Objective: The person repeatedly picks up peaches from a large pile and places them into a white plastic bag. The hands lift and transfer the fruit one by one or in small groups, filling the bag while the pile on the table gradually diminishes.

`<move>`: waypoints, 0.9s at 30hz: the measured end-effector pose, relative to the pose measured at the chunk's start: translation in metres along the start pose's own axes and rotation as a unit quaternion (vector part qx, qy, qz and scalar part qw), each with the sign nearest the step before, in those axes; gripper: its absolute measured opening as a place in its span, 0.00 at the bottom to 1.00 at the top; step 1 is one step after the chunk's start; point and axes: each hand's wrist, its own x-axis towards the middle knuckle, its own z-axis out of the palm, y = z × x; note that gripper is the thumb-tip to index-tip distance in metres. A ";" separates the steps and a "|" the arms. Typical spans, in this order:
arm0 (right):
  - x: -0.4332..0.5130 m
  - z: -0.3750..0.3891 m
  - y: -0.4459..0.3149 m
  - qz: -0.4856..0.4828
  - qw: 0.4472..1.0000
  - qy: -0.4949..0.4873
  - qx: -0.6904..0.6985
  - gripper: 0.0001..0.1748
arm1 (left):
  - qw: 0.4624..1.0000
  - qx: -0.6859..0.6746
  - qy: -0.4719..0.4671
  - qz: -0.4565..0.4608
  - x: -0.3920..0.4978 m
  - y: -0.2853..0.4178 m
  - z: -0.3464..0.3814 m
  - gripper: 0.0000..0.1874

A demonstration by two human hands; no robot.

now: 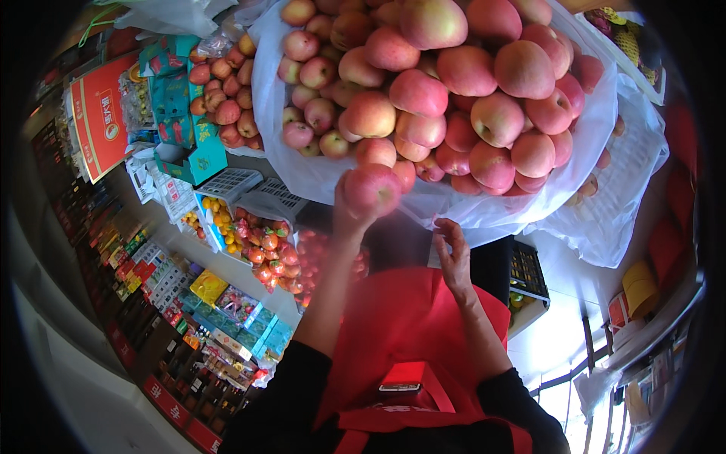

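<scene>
My left hand [347, 198] is closed around a large pink-red apple [374, 190], held up at the near edge of a big heap of apples [420, 93]. The apple hides most of its fingers. The heap rests on a translucent white plastic liner [317, 181], which hangs over the front edge. To the right, my right hand [452, 249] is raised close to the liner's lower edge with its fingers bent and apart. It seems to hold nothing; a small pale spot shows by its fingertip. A red apron [408, 318] covers my front, with a phone [400, 388] in its pocket.
Smaller apples [227, 96] lie left of the heap, beside a teal carton [195, 153]. Bagged orange fruit [272, 247] and a crate of oranges [224, 224] stand at lower left. A black crate [527, 272] is on the right floor. Shelves of packaged goods [164, 284] line the left.
</scene>
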 end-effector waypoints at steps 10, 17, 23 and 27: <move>0.000 -0.025 0.032 0.018 0.997 0.060 -0.047 0.13 | 0.988 -0.066 -0.065 0.124 0.076 0.099 -0.042 0.53; -0.005 -0.030 0.028 0.019 0.995 0.075 -0.061 0.13 | 0.920 0.131 -0.116 0.352 0.123 0.207 0.028 0.52; -0.005 -0.043 0.028 0.020 0.993 0.110 -0.041 0.12 | 0.840 0.243 -0.188 0.447 0.169 0.299 0.121 0.50; -0.008 -0.055 0.036 0.017 0.990 0.139 -0.009 0.12 | 0.816 0.342 -0.168 0.434 0.189 0.318 0.155 0.52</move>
